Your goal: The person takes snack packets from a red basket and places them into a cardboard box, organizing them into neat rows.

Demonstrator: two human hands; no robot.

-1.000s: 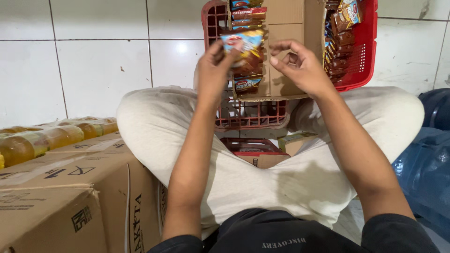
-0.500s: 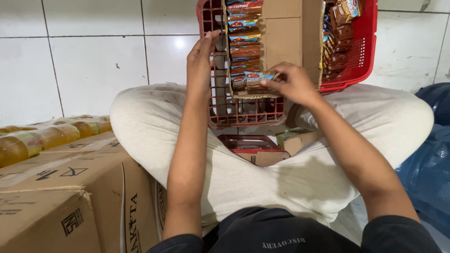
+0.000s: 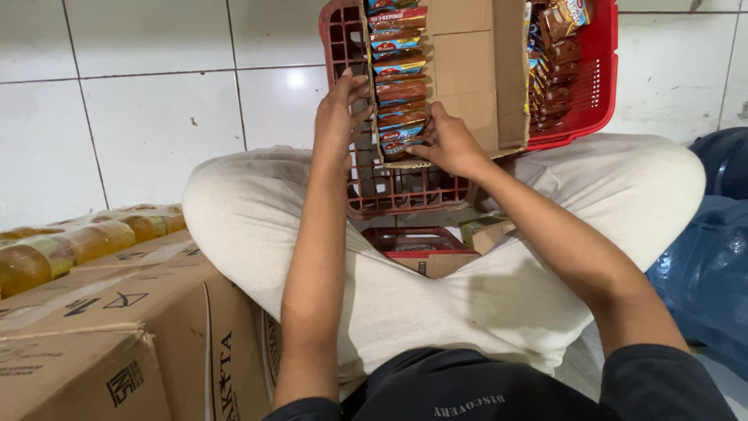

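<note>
Red plastic basket (image 3: 596, 93), tipped toward the seated person and resting against crossed legs in pale trousers (image 3: 499, 296), carries an open cardboard tray (image 3: 467, 70) lined with snack packets. A column of overlapping packets (image 3: 397, 78) runs along the tray's left wall, from the basket's far edge down to the tray's near lip. A second batch of brown packets (image 3: 557, 58) is wedged between the tray's right wall and the basket's right side. By this evidence the left row appears largely filled, while the tray's middle remains bare cardboard, so much stocking seems left.

Left hand (image 3: 339, 117) lies against the outer left wall of the tray, fingers extended and loosely spread, bracing rather than gripping. Right hand (image 3: 448, 144) sits at the tray's near edge, its fingers (image 3: 425, 129) curled and pressed on the lowest packet (image 3: 403, 144), which lies at the near end of the row, directly under the fingertips; whether it is pinched or merely pushed cannot be told.
</note>
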